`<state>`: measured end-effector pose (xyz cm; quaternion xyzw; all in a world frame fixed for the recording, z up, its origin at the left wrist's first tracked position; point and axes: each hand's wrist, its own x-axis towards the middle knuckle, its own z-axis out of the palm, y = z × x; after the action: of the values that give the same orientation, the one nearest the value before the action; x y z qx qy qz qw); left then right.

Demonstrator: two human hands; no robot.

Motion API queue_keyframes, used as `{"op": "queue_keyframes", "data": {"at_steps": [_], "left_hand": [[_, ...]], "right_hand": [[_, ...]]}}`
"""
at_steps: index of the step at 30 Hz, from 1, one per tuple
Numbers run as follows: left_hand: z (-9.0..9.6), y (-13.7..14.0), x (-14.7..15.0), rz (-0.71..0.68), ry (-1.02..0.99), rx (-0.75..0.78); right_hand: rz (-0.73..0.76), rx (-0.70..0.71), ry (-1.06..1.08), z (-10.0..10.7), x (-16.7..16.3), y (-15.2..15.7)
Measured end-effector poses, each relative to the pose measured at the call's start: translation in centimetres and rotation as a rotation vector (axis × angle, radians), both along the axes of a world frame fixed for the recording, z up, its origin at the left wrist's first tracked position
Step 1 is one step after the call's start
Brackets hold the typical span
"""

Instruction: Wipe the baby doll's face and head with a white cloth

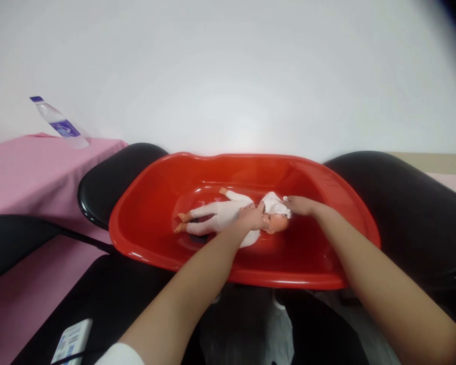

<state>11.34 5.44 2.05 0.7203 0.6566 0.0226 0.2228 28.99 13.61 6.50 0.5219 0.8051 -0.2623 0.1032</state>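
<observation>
A baby doll [225, 213] in white clothes lies on its back inside a red baby bathtub [152, 203]. Its feet point left and its head is on the right. A small white cloth [273, 204] covers the upper part of the doll's head and face. My left hand [253, 218] is closed around the doll's neck and chin, with fingertips close to the cloth's edge. At the top of the head, my right hand [299, 205] pinches the right end of the cloth. Part of the doll's chest is hidden behind my left hand and forearm.
Black chairs [121, 177] stand around the tub, with another black chair [399, 218] on the right. A plastic bottle [63, 124] stands on a pink-covered table [19, 167] at left. A white box-like item [74, 339] lies at lower left. A white wall rises behind.
</observation>
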Motion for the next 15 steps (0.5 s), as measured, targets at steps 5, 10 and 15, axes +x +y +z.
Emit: {"op": "queue_keyframes", "data": {"at_steps": [5, 10, 15], "left_hand": [[-0.27, 0.17, 0.09, -0.017, 0.001, 0.018], [-0.74, 0.39, 0.03, -0.026, 0.023, 0.030], [-0.78, 0.43, -0.04, -0.022, 0.027, 0.033]], "right_hand": [[-0.030, -0.016, 0.014, -0.17, 0.11, 0.08], [-0.032, -0.030, 0.014, 0.06, -0.01, -0.10], [-0.019, -0.019, -0.018, 0.40, -0.08, -0.29]]}}
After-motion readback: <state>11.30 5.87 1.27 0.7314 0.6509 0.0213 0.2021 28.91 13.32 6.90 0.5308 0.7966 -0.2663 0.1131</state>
